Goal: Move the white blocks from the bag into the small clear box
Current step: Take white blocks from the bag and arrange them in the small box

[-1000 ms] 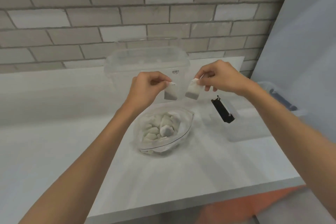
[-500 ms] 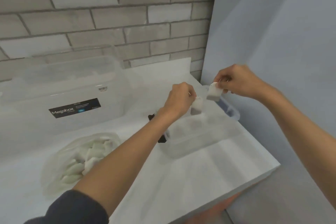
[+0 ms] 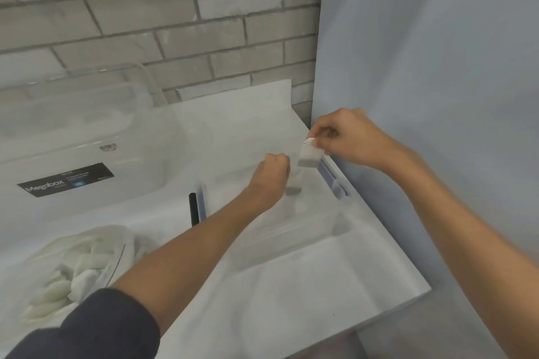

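The small clear box (image 3: 306, 237) stands at the table's right end, with a black latch (image 3: 192, 210) on its left side and a blue latch (image 3: 332, 181) on its right. My left hand (image 3: 272, 173) hovers over the box, its curled fingers on a blurred white block (image 3: 293, 188) that hangs just below them. Slightly higher and to the right, my right hand (image 3: 345, 137) pinches a second white block (image 3: 308, 157) above the box's far right side. At the lower left lies the open bag (image 3: 122, 245), with several white blocks (image 3: 78, 274) inside it.
A large clear lidded box (image 3: 87, 137) with a black label stands at the back left against the brick wall. A pale blue wall (image 3: 437, 67) runs close along the table's right edge. The table's front edge (image 3: 320, 338) lies close below the small box.
Both hands carried a white block each from above the bag to the right, and now hold them over the small clear box. The left block has dropped lower, towards the box.
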`<state>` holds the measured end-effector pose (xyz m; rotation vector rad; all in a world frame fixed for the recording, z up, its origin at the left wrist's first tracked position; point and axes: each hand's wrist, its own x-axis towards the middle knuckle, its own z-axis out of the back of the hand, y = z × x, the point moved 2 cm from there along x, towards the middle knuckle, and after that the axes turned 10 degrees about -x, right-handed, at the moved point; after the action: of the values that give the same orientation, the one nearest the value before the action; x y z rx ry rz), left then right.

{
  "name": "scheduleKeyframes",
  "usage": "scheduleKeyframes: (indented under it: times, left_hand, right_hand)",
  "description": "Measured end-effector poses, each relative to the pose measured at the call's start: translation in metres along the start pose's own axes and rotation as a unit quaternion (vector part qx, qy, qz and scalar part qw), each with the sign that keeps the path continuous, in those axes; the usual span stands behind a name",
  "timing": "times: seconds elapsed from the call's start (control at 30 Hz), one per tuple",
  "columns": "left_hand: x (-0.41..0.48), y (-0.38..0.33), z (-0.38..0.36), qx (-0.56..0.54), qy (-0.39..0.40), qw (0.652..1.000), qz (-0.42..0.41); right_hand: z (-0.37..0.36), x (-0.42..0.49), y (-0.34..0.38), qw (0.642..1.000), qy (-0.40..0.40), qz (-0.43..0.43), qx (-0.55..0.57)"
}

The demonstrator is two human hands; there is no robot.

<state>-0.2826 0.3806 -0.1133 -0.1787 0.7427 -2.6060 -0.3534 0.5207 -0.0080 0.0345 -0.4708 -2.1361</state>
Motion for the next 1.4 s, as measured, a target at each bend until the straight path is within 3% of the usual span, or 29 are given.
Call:
scheduleKeyframes:
  times: [0.17,0.43,0.73,0.93,1.17,1.4]
  left_hand:
    - [-0.002,-0.003,0.0,0.051,-0.001,0.999,-0.001]
    - [-0.005,-0.007,0.0,0.02,-0.009,1.0,0.021]
    - [-0.006,-0.01,0.008,0.18,0.02,0.983,-0.035]
    - [-0.008,-0.006,0.041,0.059,0.02,0.998,0.03]
    - [-0.026,-0.005,0.107,-0.017,-0.078,0.996,0.027]
    - [-0.046,0.008,0.135,-0.031,-0.105,0.994,0.027]
  right_hand:
    - [0.0,0.006,-0.002,1.0,0.0,0.014,0.01]
    - [-0.001,0.01,-0.005,1.0,-0.003,0.014,0.004]
    - [-0.002,0.016,-0.003,0.999,-0.002,0.022,-0.023]
    - [0.0,0.023,0.009,0.998,0.026,0.044,-0.038]
    - [-0.043,0.038,0.033,0.973,0.142,0.068,-0.172]
    - [-0.082,0.039,0.037,0.912,0.16,0.08,-0.369]
